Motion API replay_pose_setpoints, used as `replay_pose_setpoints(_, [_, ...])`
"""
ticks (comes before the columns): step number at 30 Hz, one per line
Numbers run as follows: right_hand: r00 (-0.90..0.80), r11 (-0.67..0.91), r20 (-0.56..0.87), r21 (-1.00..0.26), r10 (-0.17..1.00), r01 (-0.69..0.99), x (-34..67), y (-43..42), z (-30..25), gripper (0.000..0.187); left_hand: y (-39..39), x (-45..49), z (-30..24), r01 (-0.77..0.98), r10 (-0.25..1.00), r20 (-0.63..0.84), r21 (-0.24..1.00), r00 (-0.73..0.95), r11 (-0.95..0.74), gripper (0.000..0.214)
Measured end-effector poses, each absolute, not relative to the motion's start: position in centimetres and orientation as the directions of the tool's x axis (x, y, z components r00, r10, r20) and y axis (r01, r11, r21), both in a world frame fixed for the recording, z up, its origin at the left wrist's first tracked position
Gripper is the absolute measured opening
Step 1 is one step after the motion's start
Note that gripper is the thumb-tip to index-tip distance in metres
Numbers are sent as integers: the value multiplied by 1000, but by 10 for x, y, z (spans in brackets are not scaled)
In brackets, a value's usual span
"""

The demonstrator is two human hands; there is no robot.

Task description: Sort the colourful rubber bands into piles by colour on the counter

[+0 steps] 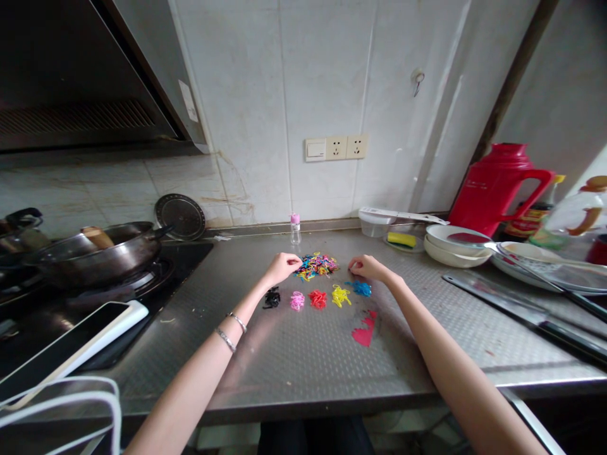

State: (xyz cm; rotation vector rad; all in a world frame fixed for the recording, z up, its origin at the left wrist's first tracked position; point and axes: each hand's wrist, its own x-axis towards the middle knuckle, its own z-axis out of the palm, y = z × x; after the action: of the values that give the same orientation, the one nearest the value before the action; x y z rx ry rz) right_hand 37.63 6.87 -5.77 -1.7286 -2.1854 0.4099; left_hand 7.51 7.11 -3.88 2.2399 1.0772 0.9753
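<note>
A mixed heap of small coloured rubber bands lies on the steel counter. In front of it sit sorted little piles: black, pink, red, yellow and blue. My left hand is at the heap's left edge, fingers pinched together at the bands. My right hand rests to the heap's right, just above the blue pile, fingers curled in a pinch; what it holds is too small to make out.
A small clear bottle with a pink cap stands behind the heap. A wok sits on the stove at left, a phone near it. Bowls, a red thermos jug and a knife are at right.
</note>
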Motion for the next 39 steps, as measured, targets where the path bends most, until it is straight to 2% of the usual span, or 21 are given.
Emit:
replay_pose_setpoints(6, [-217, 205, 38, -520, 975, 829, 380, 69, -62, 25, 67, 105, -32, 431, 767, 392, 656, 507, -620, 24])
replay_pose_setpoints(10, [-209, 223, 84, -501, 974, 836, 381, 71, -65, 24, 64, 137, -25, 416, 723, 345, 637, 599, -649, 23])
replay_pose_setpoints(16, [-223, 277, 166, -504, 961, 818, 384, 75, -71, 23, 52, 188, -28, 422, 613, 260, 527, 746, -737, 23])
replay_pose_setpoints(23, [-215, 281, 186, -503, 959, 817, 384, 76, -71, 26, 42, 214, -35, 463, 593, 181, 466, 784, -754, 28])
replay_pose_setpoints(31, [-214, 283, 192, -495, 958, 821, 383, 75, -71, 24, 62, 179, -34, 473, 674, 298, 527, 676, -706, 29])
replay_pose_setpoints(37, [-211, 278, 192, -467, 958, 840, 384, 79, -74, 21, 92, 121, -38, 498, 834, 342, 680, 432, -538, 25])
replay_pose_setpoints(39, [-211, 276, 187, -467, 959, 840, 384, 79, -74, 21, 99, 100, -39, 489, 897, 302, 758, 323, -432, 27])
